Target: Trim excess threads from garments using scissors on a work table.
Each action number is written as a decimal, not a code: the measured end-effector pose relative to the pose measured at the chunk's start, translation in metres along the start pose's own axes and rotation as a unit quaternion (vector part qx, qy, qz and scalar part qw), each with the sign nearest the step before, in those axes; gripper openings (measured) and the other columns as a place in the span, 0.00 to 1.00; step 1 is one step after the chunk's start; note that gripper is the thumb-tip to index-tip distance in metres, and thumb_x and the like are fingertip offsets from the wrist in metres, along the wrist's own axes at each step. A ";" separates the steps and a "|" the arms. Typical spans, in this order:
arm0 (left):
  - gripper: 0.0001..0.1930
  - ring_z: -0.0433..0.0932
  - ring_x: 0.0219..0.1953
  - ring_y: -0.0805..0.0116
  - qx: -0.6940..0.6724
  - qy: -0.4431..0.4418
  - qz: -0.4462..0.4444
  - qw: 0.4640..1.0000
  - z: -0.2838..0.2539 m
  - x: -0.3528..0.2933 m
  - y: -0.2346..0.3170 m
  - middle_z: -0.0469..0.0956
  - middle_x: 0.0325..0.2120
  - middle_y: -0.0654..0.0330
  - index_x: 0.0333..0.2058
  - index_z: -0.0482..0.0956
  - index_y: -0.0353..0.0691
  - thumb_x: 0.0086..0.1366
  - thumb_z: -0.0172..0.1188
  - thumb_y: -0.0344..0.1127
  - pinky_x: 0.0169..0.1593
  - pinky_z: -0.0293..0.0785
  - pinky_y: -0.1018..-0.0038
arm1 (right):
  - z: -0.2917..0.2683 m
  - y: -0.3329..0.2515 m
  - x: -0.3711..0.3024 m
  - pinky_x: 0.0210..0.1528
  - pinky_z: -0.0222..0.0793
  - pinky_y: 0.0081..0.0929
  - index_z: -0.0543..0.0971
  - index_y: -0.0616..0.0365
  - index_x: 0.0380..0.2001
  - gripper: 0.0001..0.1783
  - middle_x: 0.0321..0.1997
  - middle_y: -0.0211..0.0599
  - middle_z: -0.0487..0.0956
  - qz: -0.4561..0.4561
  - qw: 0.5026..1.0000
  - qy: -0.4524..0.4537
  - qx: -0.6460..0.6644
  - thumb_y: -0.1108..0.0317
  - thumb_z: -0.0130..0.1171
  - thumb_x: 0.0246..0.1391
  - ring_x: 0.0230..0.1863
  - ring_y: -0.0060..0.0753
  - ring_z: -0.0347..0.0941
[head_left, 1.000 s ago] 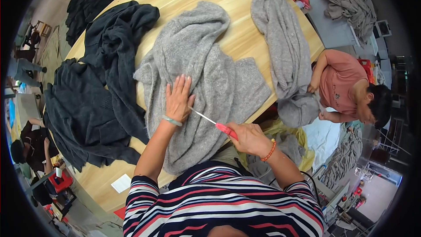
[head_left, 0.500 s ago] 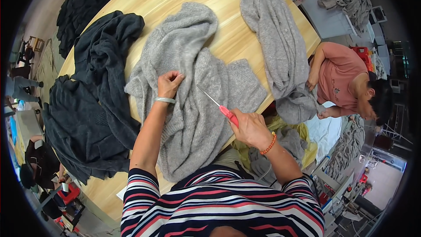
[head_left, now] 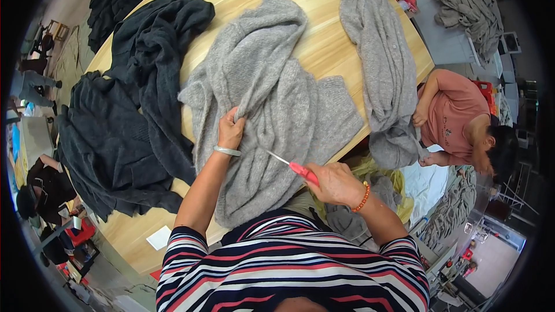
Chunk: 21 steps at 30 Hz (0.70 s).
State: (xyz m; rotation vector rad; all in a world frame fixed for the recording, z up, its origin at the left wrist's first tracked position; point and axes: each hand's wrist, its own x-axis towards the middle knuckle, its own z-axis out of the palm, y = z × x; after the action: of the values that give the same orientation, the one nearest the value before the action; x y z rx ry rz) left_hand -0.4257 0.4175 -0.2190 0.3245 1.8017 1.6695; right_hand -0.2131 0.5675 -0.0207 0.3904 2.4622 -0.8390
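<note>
A grey knitted sweater (head_left: 289, 98) lies bunched on the table in front of me. My left hand (head_left: 231, 130) pinches a fold of it between thumb and fingers near its middle. In my right hand (head_left: 335, 185) is a red-handled tool (head_left: 303, 171) with a thin, pointed metal shaft; whether it is a hook or a blade I cannot make out. Its tip hovers over or rests on the knit, a little right of my left hand.
Dark knitted garments (head_left: 130, 110) are heaped on the left of the wooden table (head_left: 243, 14). At the right, a co-worker (head_left: 457, 104) handles another grey knit (head_left: 381, 58). A yellow bag (head_left: 404, 188) with grey knits sits below the table edge. A white paper (head_left: 158, 238) lies near left.
My left hand has come nearer and now grips a raised fold of the sweater. The tool in my right hand has shifted slightly nearer. The whole view has shifted a little.
</note>
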 end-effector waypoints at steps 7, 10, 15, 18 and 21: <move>0.15 0.76 0.38 0.74 -0.213 0.054 -0.104 0.970 -0.016 -0.011 0.009 0.79 0.38 0.61 0.45 0.75 0.33 0.57 0.56 0.22 0.45 0.71 0.78 | 0.007 -0.019 0.004 0.36 0.69 0.48 0.73 0.58 0.39 0.15 0.27 0.51 0.78 0.024 0.999 0.036 -0.002 0.59 0.53 0.53 0.33 0.57 0.75; 0.10 0.75 0.38 0.69 -0.154 0.062 -0.123 0.978 -0.032 -0.038 0.000 0.77 0.32 0.61 0.37 0.78 0.38 0.62 0.52 0.36 0.43 0.70 0.73 | 0.022 -0.027 -0.001 0.37 0.68 0.48 0.74 0.56 0.39 0.17 0.31 0.51 0.78 -0.076 0.997 -0.035 0.003 0.55 0.53 0.53 0.35 0.58 0.74; 0.12 0.72 0.38 0.75 -0.074 0.065 0.003 0.995 0.009 -0.027 -0.070 0.76 0.32 0.68 0.42 0.77 0.46 0.60 0.53 0.29 0.46 0.69 0.76 | 0.075 0.055 0.001 0.21 0.67 0.31 0.75 0.60 0.38 0.11 0.17 0.40 0.75 -0.018 0.998 0.014 0.063 0.66 0.54 0.53 0.19 0.31 0.74; 0.14 0.67 0.32 0.83 -0.158 0.031 -0.061 0.985 -0.012 -0.052 -0.067 0.77 0.36 0.71 0.44 0.78 0.43 0.58 0.55 0.30 0.38 0.65 0.83 | 0.071 0.016 0.008 0.33 0.70 0.30 0.63 0.57 0.57 0.24 0.39 0.34 0.75 -0.265 0.940 -0.044 0.211 0.69 0.52 0.58 0.33 0.30 0.73; 0.22 0.69 0.29 0.77 -0.129 0.094 -0.029 0.987 -0.021 -0.073 -0.049 0.75 0.27 0.69 0.52 0.72 0.42 0.56 0.56 0.32 0.36 0.69 0.78 | 0.043 -0.039 0.014 0.45 0.69 0.32 0.66 0.65 0.52 0.20 0.41 0.39 0.75 -0.016 0.958 -0.102 0.267 0.70 0.53 0.58 0.42 0.35 0.72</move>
State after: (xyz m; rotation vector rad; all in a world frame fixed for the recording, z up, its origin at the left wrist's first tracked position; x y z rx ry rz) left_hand -0.3714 0.3510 -0.2450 0.0021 1.6815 1.9176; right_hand -0.2249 0.5120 -0.0387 0.4226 2.0311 -1.4819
